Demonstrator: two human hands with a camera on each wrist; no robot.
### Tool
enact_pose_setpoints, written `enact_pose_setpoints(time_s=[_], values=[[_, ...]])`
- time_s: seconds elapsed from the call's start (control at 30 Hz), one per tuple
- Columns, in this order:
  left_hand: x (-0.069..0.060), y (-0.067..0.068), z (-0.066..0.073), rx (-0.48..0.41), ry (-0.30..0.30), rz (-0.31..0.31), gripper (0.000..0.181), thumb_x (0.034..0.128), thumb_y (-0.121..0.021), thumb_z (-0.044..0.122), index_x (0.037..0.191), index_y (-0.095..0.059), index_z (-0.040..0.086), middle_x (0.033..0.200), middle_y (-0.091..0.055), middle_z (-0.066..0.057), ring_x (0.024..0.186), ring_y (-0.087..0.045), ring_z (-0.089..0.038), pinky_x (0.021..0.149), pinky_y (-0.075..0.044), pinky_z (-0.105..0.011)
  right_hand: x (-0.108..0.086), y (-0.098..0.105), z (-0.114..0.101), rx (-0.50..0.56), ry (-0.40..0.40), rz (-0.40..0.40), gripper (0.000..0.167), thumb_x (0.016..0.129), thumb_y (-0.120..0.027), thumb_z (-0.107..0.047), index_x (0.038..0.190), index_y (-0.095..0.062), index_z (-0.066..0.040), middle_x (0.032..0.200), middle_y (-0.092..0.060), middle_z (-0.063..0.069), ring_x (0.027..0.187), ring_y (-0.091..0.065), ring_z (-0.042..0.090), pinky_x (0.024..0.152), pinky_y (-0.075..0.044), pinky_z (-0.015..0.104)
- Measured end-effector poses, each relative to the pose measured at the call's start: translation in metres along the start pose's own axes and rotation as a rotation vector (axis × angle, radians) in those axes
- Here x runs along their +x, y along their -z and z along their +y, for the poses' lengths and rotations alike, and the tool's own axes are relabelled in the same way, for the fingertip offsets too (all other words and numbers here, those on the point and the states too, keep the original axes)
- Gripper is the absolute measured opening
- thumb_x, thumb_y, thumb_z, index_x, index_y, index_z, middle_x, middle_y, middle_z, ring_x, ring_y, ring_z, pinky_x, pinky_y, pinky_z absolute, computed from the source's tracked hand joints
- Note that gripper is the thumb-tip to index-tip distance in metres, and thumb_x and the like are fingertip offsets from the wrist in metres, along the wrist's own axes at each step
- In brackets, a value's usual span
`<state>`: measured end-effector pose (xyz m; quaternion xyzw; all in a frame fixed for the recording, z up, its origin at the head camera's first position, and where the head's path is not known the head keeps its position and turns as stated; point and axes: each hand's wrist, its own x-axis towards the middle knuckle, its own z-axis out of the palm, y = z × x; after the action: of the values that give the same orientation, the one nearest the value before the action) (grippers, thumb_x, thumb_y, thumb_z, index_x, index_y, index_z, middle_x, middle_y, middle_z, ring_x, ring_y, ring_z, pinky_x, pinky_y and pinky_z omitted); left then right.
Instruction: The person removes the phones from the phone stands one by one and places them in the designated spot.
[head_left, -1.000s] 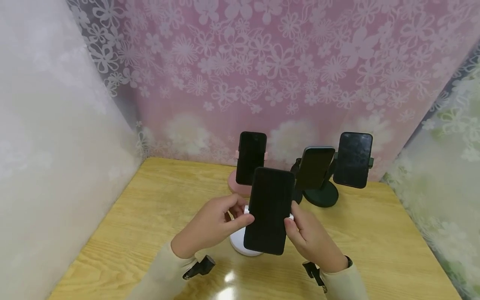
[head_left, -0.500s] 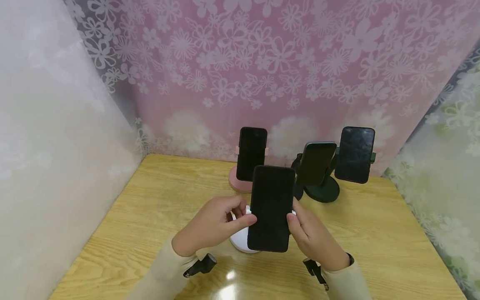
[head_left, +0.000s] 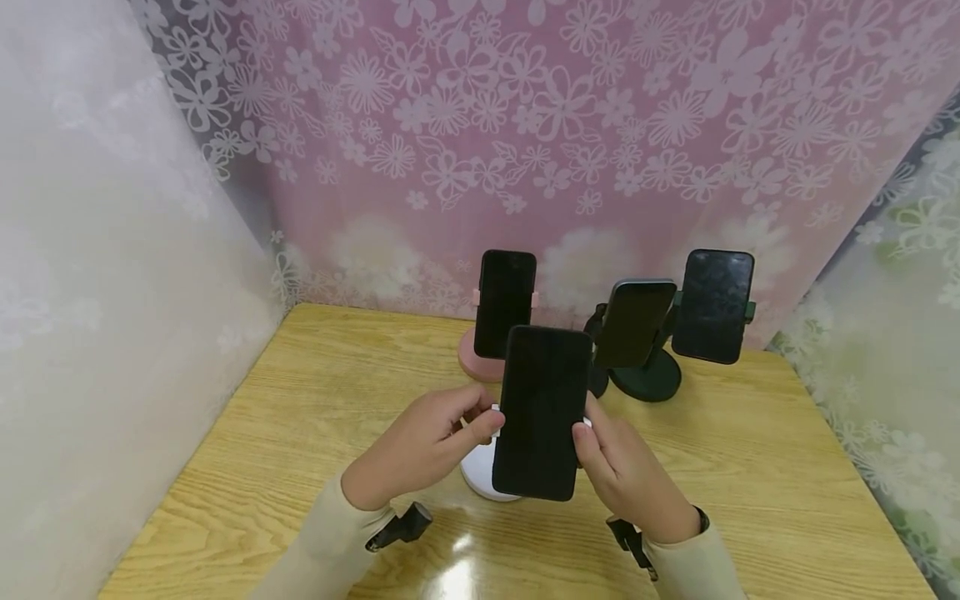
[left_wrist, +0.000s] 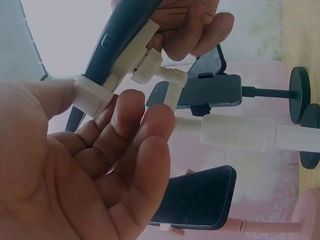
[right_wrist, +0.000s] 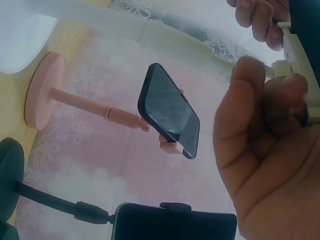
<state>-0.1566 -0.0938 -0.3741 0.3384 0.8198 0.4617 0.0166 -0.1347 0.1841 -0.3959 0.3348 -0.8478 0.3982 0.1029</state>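
A black smartphone (head_left: 542,412) stands upright, screen facing me, in the clamp of a white phone stand. The stand's round base (head_left: 483,471) shows below the phone, partly hidden by it. At the phone's left edge my left hand (head_left: 420,442) pinches the white clamp end (left_wrist: 92,95), thumb on its outer side, other fingers curled behind. At the right edge my right hand (head_left: 626,471) holds the other clamp end, thumb in front and fingers behind. The white clamp's back and joint (left_wrist: 150,67) appear in the left wrist view; the right fingertips are partly hidden.
Behind stands a pink phone stand (head_left: 474,358) holding a black phone (head_left: 506,304). To the right are two more phones, a tilted one (head_left: 636,323) and an upright one (head_left: 713,306), near a dark green base (head_left: 647,375). The wooden table (head_left: 300,400) meets a floral curtain (head_left: 525,150).
My left thumb has drawn back from the phone's front edge onto the clamp end. The phone has shifted slightly; the right hand keeps its hold. The head view has tilted a little.
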Motion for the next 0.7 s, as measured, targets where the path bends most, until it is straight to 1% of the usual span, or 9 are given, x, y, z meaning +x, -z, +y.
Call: enact_pose_setpoints(time_s=[0.13,0.2,0.37,0.57,0.7], values=[[-0.001,0.0,0.002,0.006,-0.023,-0.004,0.021,0.1083,-0.057,0.036,0.093,-0.061,0.023,0.086,-0.063,0.014,0.068,-0.055,-0.008,0.062,-0.049,-0.026,-0.001,0.001,-0.003,0.018,-0.028,-0.009,0.045,0.109,-0.04,0.0,0.151,-0.041,-0.013,0.067,-0.048,-0.017,0.056,-0.046,-0.003,0.055,-0.047,0.023],[-0.001,0.001,0.003,0.007,-0.029,-0.009,0.02,0.1077,-0.058,0.034,0.092,-0.06,0.023,0.087,-0.063,0.015,0.068,-0.054,-0.009,0.062,-0.049,-0.026,-0.001,0.002,-0.005,0.016,-0.028,-0.01,0.039,0.108,-0.04,0.001,0.144,-0.046,-0.013,0.066,-0.05,-0.017,0.055,-0.048,-0.003,0.052,-0.046,0.022],[-0.003,0.003,0.004,0.007,-0.012,-0.031,0.021,0.1076,-0.058,0.034,0.091,-0.058,0.022,0.087,-0.062,0.015,0.068,-0.054,-0.014,0.062,-0.047,-0.026,-0.001,0.001,-0.01,-0.002,-0.014,-0.008,0.038,0.108,-0.041,0.001,0.142,-0.047,-0.012,0.065,-0.049,-0.018,0.054,-0.046,-0.004,0.051,-0.044,0.021],[-0.003,0.005,0.005,0.014,0.025,-0.048,0.02,0.1068,-0.059,0.037,0.092,-0.058,0.023,0.088,-0.062,0.015,0.066,-0.053,-0.011,0.061,-0.046,-0.026,0.0,0.001,-0.012,0.02,-0.033,-0.014,0.037,0.109,-0.04,0.0,0.143,-0.047,-0.012,0.072,-0.054,-0.018,0.059,-0.051,-0.002,0.055,-0.048,0.023],[-0.003,0.006,0.005,0.021,0.043,-0.049,0.022,0.1066,-0.058,0.041,0.092,-0.058,0.025,0.086,-0.063,0.015,0.064,-0.052,-0.013,0.06,-0.045,-0.026,0.001,0.001,-0.012,0.012,-0.055,-0.006,0.035,0.11,-0.04,-0.003,0.143,-0.047,-0.012,0.075,-0.056,-0.017,0.062,-0.054,0.0,0.058,-0.05,0.025]])
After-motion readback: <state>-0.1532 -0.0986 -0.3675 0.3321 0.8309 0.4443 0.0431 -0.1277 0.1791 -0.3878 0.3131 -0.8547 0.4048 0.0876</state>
